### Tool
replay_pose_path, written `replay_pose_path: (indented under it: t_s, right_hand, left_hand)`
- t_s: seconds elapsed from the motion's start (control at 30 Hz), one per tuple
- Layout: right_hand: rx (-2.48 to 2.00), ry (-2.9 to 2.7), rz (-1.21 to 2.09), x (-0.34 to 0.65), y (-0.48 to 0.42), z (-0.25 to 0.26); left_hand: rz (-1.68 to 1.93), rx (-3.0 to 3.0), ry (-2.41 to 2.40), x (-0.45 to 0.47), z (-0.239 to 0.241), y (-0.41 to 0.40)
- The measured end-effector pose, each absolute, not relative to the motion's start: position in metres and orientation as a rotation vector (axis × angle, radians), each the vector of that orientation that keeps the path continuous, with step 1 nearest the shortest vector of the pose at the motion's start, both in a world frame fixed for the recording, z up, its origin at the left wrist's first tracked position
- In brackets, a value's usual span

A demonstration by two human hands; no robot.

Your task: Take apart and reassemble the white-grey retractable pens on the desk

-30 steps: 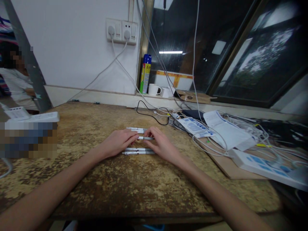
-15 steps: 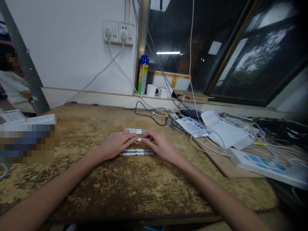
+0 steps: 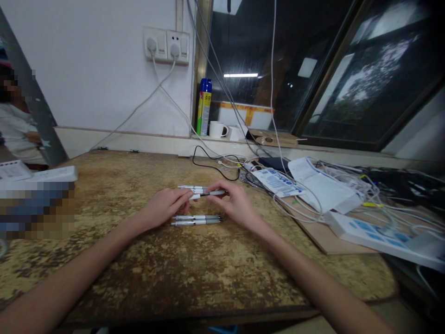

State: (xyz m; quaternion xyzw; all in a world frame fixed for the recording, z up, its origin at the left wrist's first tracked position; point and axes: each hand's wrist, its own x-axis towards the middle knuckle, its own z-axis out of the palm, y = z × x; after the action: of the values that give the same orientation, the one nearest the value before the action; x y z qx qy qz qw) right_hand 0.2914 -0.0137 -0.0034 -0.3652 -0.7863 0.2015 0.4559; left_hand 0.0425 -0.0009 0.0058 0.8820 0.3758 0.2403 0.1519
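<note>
Between my hands is a pen that shows a white part [image 3: 195,197] and a grey part [image 3: 217,193], with a thin dark stretch visible between them. The fingers of my left hand [image 3: 163,206] are closed on the white part. My right hand [image 3: 235,202] pinches the grey part from the other side. Just beyond my fingertips lie white-and-grey pens [image 3: 194,189], partly covered by the hands. Closer to me, two more such pens [image 3: 197,220] rest side by side on the worn wooden table [image 3: 208,269].
On the right are a power strip [image 3: 375,234], papers [image 3: 321,183] and tangled cables. A white box [image 3: 52,175] sits at the left edge. A white mug [image 3: 217,130] and a spray can [image 3: 204,106] stand on the windowsill. A person [image 3: 17,132] is at far left.
My right hand has tilted and now shows the pen's grey part, with a dark stretch between it and the white part. The whole view has shifted slightly.
</note>
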Motion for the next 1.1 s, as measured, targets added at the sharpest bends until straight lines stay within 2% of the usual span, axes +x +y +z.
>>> replay_pose_path:
  t_s: [0.2,0.47,0.67,0.83,1.1]
  right_hand:
    - [-0.904,-1.746,0.776,0.293,-0.005,-0.007]
    - [-0.996,-1.611,0.753,0.306,0.001,0.003]
    - [-1.036,-1.714,0.686,0.303,0.004,-0.01]
    - [-0.992,-1.762,0.836,0.295,0.004,-0.018]
    - [-0.956,-1.544,1.023,0.308,0.006,-0.007]
  left_hand:
    - [0.831,2.556,0.824,0.041,0.005,0.005]
    - [0.923,2.616,0.962,0.032,0.005,0.012]
    - [0.887,2.633,0.977,0.032,0.004,0.012]
    - [0.841,2.657,0.955,0.033,0.003,0.011]
    - [0.947,2.593,1.015,0.028,0.003,0.015]
